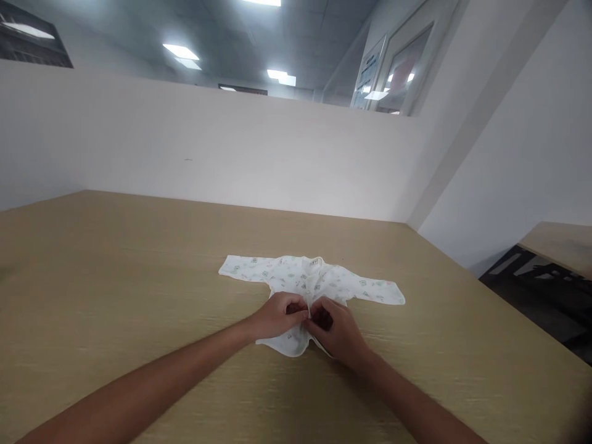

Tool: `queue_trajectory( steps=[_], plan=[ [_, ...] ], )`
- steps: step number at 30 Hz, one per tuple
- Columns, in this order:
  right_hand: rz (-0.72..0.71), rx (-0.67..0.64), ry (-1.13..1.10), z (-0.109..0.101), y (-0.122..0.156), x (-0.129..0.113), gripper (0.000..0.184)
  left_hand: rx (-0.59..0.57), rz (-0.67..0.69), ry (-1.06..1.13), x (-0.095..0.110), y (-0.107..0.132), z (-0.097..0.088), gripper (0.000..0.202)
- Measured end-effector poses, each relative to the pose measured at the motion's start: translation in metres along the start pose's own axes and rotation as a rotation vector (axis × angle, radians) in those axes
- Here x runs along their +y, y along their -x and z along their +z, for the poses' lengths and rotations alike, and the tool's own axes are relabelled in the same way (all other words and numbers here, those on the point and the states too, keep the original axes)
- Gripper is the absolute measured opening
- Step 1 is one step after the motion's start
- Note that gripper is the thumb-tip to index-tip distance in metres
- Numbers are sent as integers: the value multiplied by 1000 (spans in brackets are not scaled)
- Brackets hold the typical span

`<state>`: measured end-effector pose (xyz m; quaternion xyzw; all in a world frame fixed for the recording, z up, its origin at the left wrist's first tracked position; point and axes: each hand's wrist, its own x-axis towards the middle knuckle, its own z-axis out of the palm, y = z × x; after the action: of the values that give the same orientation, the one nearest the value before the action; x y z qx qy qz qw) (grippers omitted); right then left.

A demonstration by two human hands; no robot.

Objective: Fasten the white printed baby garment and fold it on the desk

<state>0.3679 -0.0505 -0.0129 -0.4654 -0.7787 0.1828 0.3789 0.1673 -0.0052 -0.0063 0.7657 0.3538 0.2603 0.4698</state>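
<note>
My left hand [277, 316] and right hand [340, 332] meet at the near hem of the baby shirt [319, 277], each pinched closed on a front edge (fingertips touching). The shirt lies flat on the wooden table [115, 259], collar away from me and sleeves spread crosswise; neither hand is nearer.

Soft printed cloth baby shirt [309, 279] on a matt wood-grain table [115, 277].

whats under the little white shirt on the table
The shirt lies flat on the tan table, sleeves spread. The left hand and right hand pinch its front, so anything beneath the cloth there is hidden.
</note>
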Motion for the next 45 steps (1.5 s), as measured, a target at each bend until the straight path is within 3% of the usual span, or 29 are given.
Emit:
queue_trajectory(
  steps=[8, 26, 36, 45],
  plan=[
    [-54, -88, -166, -17, -1, 5, 17, 14, 46, 89, -5, -2, -1, 30],
    [-33, 112, -101, 1, -1, 4, 21, 41, 5, 206, -5, -3, 1, 30],
    [-121, 104, -79, -4, -1, -1, 16, 50, -19, 355, -11, -5, 3, 43],
    [-88, 111, -96, -2, 0, 4, 14, 22, -15, 286, -9, -4, 0, 43]
  ],
)
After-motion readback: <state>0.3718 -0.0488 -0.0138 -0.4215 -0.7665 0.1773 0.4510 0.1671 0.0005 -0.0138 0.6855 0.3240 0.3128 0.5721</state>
